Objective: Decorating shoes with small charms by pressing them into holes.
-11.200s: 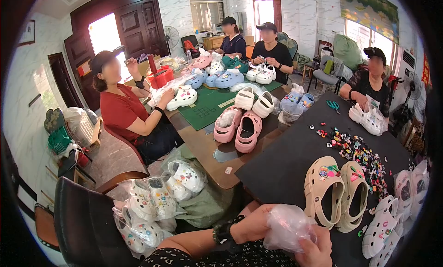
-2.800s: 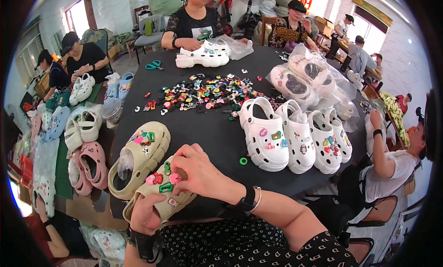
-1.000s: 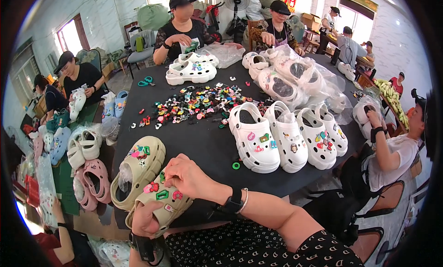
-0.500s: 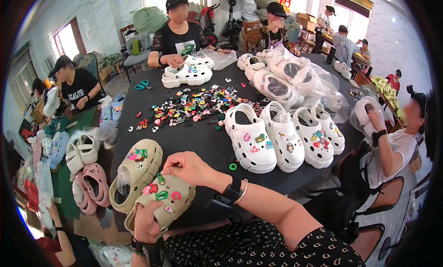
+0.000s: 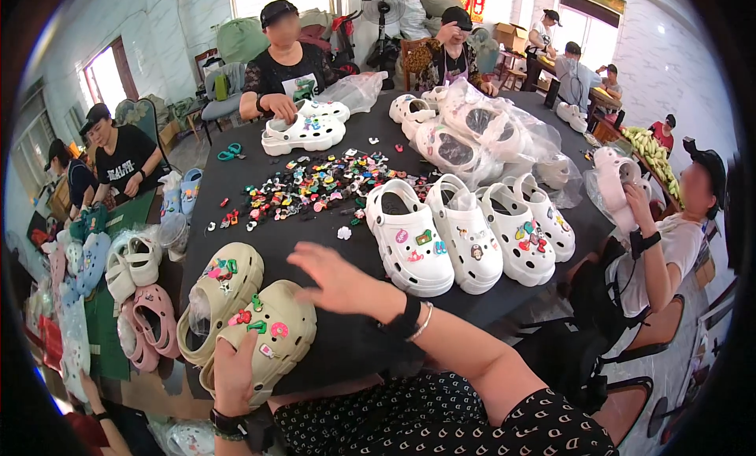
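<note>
five charms (image 5: 279, 330) sit in the top of the beige clog (image 5: 293, 318): two green, one red-pink, one pink ring and one pale; several holes toward the toe and along the side show bare, and whether these stay so is not something the view tells. the mate (image 5: 246, 271) just beside it also wears a cluster of charms, with clear plastic tucked in its opening. the beige clog is at the near left part of the black table (image 5: 346, 338), sole down or nearly so, its toe pointing away and to the right, its heel toward the wearer; the long axis runs from lower left to upper right, roughly in line with the mate's. the left hand (image 5: 235, 369) grips its heel end, thumb over the top, other fingers hidden. the right hand (image 5: 339, 281) is spread open by the toe with nothing visible in it; whether it touches the clog i cannot tell. beyond lie a charm pile (image 5: 315, 184) and decorated white clogs (image 5: 413, 239).
</note>
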`<state>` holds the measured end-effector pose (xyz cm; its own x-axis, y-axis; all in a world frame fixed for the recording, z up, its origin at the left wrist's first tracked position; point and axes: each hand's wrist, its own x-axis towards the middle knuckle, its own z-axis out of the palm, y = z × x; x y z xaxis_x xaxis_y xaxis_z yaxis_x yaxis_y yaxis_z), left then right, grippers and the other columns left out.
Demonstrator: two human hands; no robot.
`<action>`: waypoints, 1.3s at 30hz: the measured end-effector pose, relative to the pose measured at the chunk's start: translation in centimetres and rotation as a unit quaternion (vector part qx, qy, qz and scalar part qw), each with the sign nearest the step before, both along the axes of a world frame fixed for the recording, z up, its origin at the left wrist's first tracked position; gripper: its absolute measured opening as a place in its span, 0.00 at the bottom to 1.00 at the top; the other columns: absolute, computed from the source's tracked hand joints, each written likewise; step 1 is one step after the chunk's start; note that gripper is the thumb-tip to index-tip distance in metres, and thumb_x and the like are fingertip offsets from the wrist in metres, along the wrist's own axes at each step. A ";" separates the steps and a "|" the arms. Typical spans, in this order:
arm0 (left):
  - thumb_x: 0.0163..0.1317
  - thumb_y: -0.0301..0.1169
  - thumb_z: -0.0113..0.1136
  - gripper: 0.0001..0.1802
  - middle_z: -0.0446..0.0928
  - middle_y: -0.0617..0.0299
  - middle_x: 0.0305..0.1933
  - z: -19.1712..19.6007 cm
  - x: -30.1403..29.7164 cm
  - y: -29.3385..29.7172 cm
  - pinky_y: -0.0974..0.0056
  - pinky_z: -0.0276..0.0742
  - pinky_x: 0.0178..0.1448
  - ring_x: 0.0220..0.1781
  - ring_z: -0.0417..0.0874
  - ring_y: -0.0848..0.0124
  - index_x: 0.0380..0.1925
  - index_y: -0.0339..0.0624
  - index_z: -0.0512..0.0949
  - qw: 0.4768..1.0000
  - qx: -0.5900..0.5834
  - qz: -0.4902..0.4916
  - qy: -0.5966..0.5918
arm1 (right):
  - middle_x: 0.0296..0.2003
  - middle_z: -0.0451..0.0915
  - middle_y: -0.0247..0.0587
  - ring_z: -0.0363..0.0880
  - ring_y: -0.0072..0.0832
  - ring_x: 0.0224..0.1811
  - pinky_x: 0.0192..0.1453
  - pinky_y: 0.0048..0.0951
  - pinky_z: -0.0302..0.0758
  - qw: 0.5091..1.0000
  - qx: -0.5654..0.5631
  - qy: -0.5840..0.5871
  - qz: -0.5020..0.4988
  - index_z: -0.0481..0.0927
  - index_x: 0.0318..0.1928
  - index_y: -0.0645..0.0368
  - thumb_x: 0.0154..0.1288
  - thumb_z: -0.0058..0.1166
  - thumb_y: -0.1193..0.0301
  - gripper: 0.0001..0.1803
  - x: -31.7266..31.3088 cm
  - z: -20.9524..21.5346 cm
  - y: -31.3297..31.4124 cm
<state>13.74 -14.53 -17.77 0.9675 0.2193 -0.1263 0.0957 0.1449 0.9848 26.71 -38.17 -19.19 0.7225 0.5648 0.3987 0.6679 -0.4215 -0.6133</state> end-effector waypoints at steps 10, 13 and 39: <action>0.63 0.38 0.65 0.20 0.85 0.62 0.36 4.1 0.8 6.6 0.67 0.77 0.41 0.37 0.82 0.77 0.48 0.33 0.80 0.957 0.230 -0.137 0.110 | 0.66 0.56 0.67 0.59 0.64 0.65 0.70 0.51 0.64 0.997 -0.004 0.039 0.071 0.54 0.73 0.61 0.51 0.73 0.66 0.53 -9.6 -0.6 4.7; 0.56 0.38 0.70 0.20 0.83 0.56 0.32 4.7 1.1 9.5 0.62 0.77 0.40 0.33 0.83 0.68 0.41 0.32 0.82 0.883 0.449 -0.129 0.041 | 0.66 0.56 0.68 0.60 0.63 0.64 0.70 0.51 0.63 0.996 -0.009 0.038 0.084 0.56 0.72 0.62 0.54 0.70 0.68 0.49 -10.8 -0.6 5.9; 0.58 0.42 0.67 0.18 0.75 0.54 0.25 2.4 8.1 6.8 0.57 0.70 0.34 0.24 0.75 0.58 0.28 0.36 0.77 0.859 0.501 -0.019 -0.105 | 0.55 0.75 0.55 0.75 0.50 0.54 0.60 0.44 0.73 0.987 0.059 -0.039 0.147 0.74 0.57 0.62 0.61 0.62 0.72 0.23 -6.8 -1.4 3.6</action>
<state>21.84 -7.72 -15.39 0.9547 0.0841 0.2853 -0.1132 -0.7844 0.6098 19.86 -34.60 -20.59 0.4996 0.6908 0.5227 0.7977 -0.1316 -0.5885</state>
